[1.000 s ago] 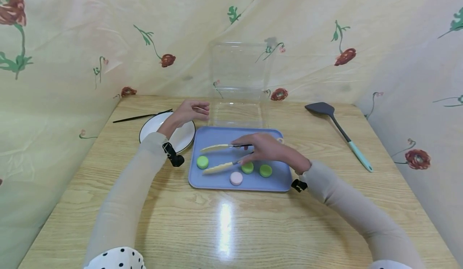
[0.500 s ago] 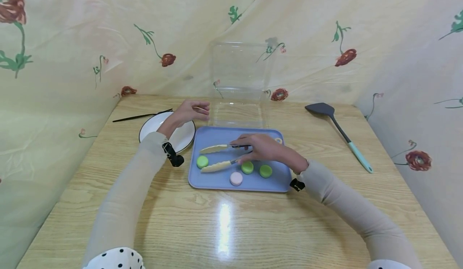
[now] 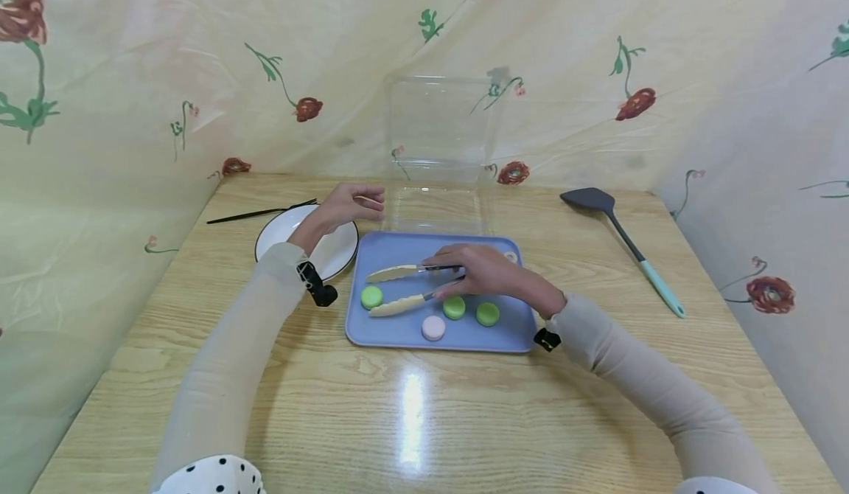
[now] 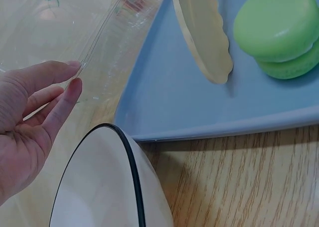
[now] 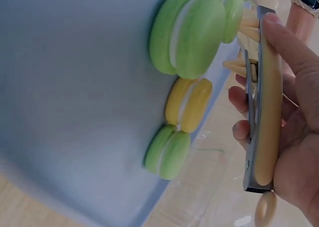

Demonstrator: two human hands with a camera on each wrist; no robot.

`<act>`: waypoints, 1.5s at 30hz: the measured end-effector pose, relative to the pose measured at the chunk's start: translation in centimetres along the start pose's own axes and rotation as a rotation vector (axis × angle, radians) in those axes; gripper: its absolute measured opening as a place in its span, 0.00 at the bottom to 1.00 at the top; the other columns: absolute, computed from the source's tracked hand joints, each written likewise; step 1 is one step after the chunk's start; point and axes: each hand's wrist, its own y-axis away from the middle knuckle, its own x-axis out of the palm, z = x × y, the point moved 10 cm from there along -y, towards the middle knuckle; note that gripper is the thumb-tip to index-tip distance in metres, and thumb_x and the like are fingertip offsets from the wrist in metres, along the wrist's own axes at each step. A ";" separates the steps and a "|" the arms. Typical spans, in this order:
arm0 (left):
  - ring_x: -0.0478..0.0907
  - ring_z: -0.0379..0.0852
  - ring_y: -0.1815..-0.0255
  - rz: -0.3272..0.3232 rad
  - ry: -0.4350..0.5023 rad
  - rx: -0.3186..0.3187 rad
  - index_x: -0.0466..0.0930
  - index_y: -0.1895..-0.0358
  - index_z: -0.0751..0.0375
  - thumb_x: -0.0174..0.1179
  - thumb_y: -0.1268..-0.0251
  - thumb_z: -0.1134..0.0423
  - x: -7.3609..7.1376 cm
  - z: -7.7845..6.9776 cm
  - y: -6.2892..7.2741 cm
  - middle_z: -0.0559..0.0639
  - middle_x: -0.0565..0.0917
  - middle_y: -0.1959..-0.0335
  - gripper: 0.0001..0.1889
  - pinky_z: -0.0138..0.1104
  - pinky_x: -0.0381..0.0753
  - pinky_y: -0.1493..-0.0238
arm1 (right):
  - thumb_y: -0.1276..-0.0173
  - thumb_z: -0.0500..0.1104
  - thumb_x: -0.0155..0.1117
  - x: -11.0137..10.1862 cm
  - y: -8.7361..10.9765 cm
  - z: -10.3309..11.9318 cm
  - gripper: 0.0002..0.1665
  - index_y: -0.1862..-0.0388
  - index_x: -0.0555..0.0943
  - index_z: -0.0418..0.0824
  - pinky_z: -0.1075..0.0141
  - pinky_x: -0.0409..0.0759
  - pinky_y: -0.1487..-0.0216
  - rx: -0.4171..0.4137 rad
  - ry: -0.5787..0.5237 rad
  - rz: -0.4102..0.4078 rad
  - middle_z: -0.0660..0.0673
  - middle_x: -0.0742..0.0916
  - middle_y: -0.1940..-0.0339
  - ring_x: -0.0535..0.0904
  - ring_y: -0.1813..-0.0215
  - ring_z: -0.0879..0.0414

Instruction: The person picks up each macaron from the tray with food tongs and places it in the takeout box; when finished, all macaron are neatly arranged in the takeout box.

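Observation:
My right hand [image 3: 487,271] grips a pair of tongs [image 5: 269,112] with cream tips. The tongs hang spread over a blue tray [image 3: 391,335], with nothing held between their tips. Near the lower tip sits a green macaron [image 3: 371,298]; a pink one [image 3: 433,327] and two more green ones [image 3: 454,307] are to its right. The right wrist view also shows a yellow macaron [image 5: 188,105] beside green ones, mostly hidden by my hand in the head view. Behind the tray, my left hand [image 3: 346,206] pinches the left edge of a clear plastic box [image 3: 434,210], whose lid stands raised.
A white dark-rimmed bowl [image 3: 275,239] sits under my left forearm, left of the tray. Behind it lies a thin black fork [image 3: 248,217]. A black spatula with a mint handle [image 3: 657,284] lies at the right. A flower-printed cloth [image 3: 557,37] hangs around the table.
My right hand and the tongs have shifted very slightly left. My left hand and the box have stayed in place.

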 end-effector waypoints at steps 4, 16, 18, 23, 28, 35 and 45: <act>0.75 0.61 0.32 0.000 0.007 -0.004 0.65 0.25 0.69 0.65 0.33 0.73 -0.1 0.1 0.0 0.68 0.73 0.30 0.34 0.38 0.82 0.35 | 0.40 0.55 0.79 0.0 -0.1 -0.3 0.34 0.35 0.83 0.46 0.65 0.82 0.60 -0.014 -0.035 -0.020 0.47 0.89 0.43 0.85 0.55 0.55; 0.77 0.59 0.33 -0.016 0.001 -0.029 0.65 0.25 0.68 0.66 0.33 0.73 -0.1 0.0 0.1 0.65 0.74 0.31 0.34 0.44 0.80 0.32 | 0.40 0.52 0.79 0.2 -0.4 -1.1 0.30 0.39 0.85 0.46 0.63 0.82 0.59 0.006 -0.129 -0.034 0.48 0.90 0.48 0.84 0.58 0.54; 0.76 0.59 0.33 -0.014 0.006 -0.029 0.65 0.25 0.68 0.65 0.33 0.73 0.0 0.0 0.1 0.66 0.74 0.31 0.34 0.44 0.80 0.32 | 0.40 0.51 0.79 0.2 -0.4 -1.1 0.30 0.40 0.86 0.46 0.61 0.84 0.56 0.001 -0.130 -0.041 0.47 0.90 0.47 0.86 0.54 0.53; 0.77 0.59 0.33 -0.013 -0.001 -0.027 0.65 0.25 0.68 0.65 0.33 0.73 0.0 0.0 0.1 0.65 0.74 0.31 0.34 0.43 0.80 0.32 | 0.41 0.52 0.80 0.2 -0.3 -1.2 0.29 0.40 0.86 0.47 0.58 0.85 0.55 0.000 -0.131 -0.050 0.48 0.90 0.47 0.87 0.53 0.53; 0.77 0.59 0.33 -0.015 -0.001 -0.027 0.65 0.25 0.68 0.65 0.33 0.73 0.0 -0.1 0.2 0.65 0.74 0.31 0.34 0.44 0.80 0.31 | 0.40 0.52 0.79 0.1 -0.3 -1.1 0.29 0.40 0.86 0.47 0.62 0.83 0.59 -0.006 -0.131 -0.056 0.49 0.91 0.48 0.85 0.58 0.54; 0.77 0.59 0.33 -0.025 0.006 -0.035 0.65 0.25 0.68 0.65 0.33 0.74 0.0 0.0 0.2 0.66 0.74 0.30 0.34 0.45 0.79 0.31 | 0.40 0.52 0.79 -0.1 -0.2 -1.2 0.29 0.40 0.86 0.46 0.69 0.76 0.64 0.002 -0.140 -0.052 0.48 0.91 0.51 0.81 0.64 0.55; 0.78 0.59 0.34 -0.023 0.014 -0.027 0.65 0.25 0.68 0.64 0.32 0.73 0.0 0.2 0.1 0.64 0.74 0.30 0.33 0.43 0.81 0.32 | 0.40 0.53 0.79 -1.7 0.7 -2.2 0.28 0.40 0.86 0.49 0.68 0.74 0.67 0.089 -0.160 -0.048 0.48 0.90 0.52 0.78 0.64 0.55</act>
